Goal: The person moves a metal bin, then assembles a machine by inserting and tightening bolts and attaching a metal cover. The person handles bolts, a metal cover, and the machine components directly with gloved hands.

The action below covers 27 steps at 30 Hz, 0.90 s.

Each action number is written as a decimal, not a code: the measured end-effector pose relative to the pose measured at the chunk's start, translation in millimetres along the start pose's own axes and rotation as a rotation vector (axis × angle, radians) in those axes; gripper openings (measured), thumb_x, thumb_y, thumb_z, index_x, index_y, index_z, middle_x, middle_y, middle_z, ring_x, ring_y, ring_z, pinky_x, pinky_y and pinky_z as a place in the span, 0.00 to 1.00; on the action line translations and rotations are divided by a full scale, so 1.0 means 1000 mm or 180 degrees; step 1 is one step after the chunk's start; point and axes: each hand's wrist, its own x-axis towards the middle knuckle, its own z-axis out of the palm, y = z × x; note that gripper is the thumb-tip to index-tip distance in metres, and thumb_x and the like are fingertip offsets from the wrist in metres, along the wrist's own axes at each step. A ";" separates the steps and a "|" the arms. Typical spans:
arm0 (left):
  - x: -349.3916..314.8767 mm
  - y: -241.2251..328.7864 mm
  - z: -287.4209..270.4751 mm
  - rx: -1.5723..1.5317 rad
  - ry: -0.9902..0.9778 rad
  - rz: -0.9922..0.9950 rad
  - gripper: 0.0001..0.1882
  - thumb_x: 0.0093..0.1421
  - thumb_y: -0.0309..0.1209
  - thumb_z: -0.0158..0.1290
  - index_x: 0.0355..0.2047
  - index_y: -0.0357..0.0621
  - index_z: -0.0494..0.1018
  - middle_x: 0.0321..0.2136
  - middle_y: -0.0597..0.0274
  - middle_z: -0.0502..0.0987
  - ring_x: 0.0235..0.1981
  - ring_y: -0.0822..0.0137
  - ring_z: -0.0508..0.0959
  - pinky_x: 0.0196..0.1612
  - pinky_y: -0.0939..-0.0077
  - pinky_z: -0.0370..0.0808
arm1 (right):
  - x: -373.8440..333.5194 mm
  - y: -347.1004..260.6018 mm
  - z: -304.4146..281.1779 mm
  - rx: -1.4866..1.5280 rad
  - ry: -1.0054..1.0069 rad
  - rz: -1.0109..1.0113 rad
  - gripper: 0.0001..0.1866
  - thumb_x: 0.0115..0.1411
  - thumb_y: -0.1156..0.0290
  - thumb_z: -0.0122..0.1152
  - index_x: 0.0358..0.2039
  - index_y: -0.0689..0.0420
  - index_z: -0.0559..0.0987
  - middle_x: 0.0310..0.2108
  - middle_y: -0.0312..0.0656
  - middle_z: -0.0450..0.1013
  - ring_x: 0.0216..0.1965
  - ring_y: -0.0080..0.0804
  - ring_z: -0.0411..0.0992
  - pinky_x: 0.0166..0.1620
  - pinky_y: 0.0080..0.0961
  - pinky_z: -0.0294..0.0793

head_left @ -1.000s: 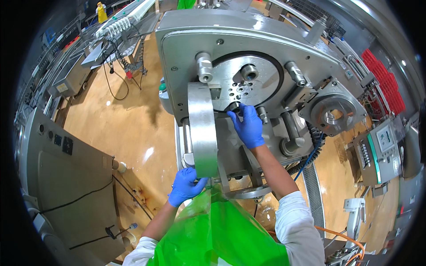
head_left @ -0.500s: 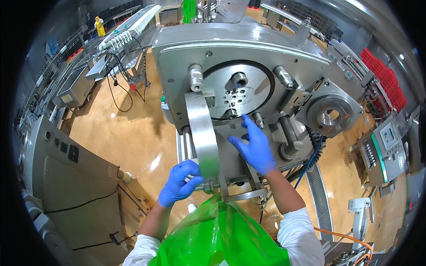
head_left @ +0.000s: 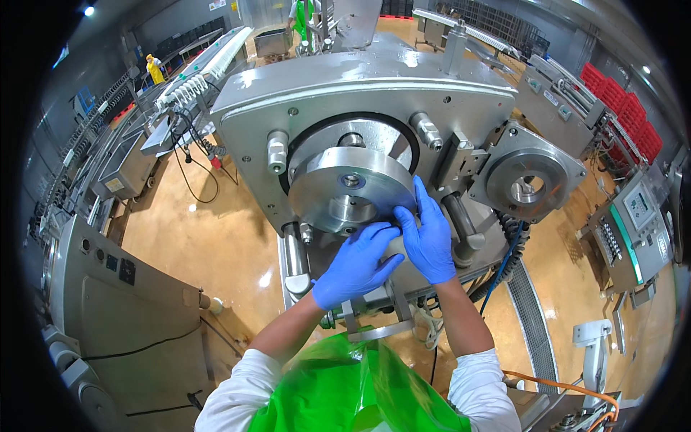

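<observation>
A thick round metal disc (head_left: 311,193) with a large centre hole stands in front of the round recess (head_left: 397,137) of a steel machine. At its right edge, my right hand (head_left: 429,243) grips the rim, with fingers along the side and the thumb near the front face. My left hand (head_left: 356,268) is at the lower right of the disc, fingers stretched against its lower edge and thumb apart. The fingertips of both hands nearly meet there. What holds the disc from behind is hidden.
A square flange plate (head_left: 497,186) is swung out on the machine's right. Metal posts (head_left: 278,153) stick out around the recess. A steel bracket (head_left: 381,333) juts toward my green apron. On the left stands a steel cabinet (head_left: 137,302); a control panel (head_left: 637,209) is at right.
The disc has turned from edge-on at the left to face me over the recess. My left hand has moved right and up with it; my right hand has come onto its right rim.
</observation>
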 end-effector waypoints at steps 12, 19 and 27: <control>-0.001 -0.032 -0.014 -0.0199 0.0604 -0.0672 0.31 0.56 0.34 0.59 0.59 0.42 0.64 0.51 0.45 0.70 0.50 0.48 0.73 0.55 0.59 0.70 | 0.038 0.033 0.015 0.0133 0.0160 0.0217 0.26 0.59 0.55 0.63 0.54 0.54 0.77 0.29 0.42 0.73 0.28 0.33 0.73 0.34 0.30 0.72; -0.026 -0.026 -0.052 0.0197 0.0898 -0.0286 0.21 0.55 0.31 0.58 0.50 0.42 0.73 0.48 0.51 0.74 0.49 0.51 0.74 0.54 0.63 0.70 | 0.039 0.020 0.007 0.0517 0.0644 0.0227 0.17 0.57 0.63 0.67 0.43 0.57 0.82 0.30 0.42 0.77 0.28 0.30 0.75 0.35 0.26 0.74; -0.031 -0.030 -0.070 0.0085 0.1377 -0.0702 0.28 0.53 0.26 0.59 0.56 0.37 0.67 0.51 0.50 0.71 0.50 0.56 0.73 0.54 0.66 0.70 | 0.044 0.008 -0.011 0.0580 0.0675 0.0262 0.12 0.54 0.67 0.69 0.37 0.60 0.83 0.28 0.41 0.78 0.28 0.25 0.75 0.34 0.24 0.74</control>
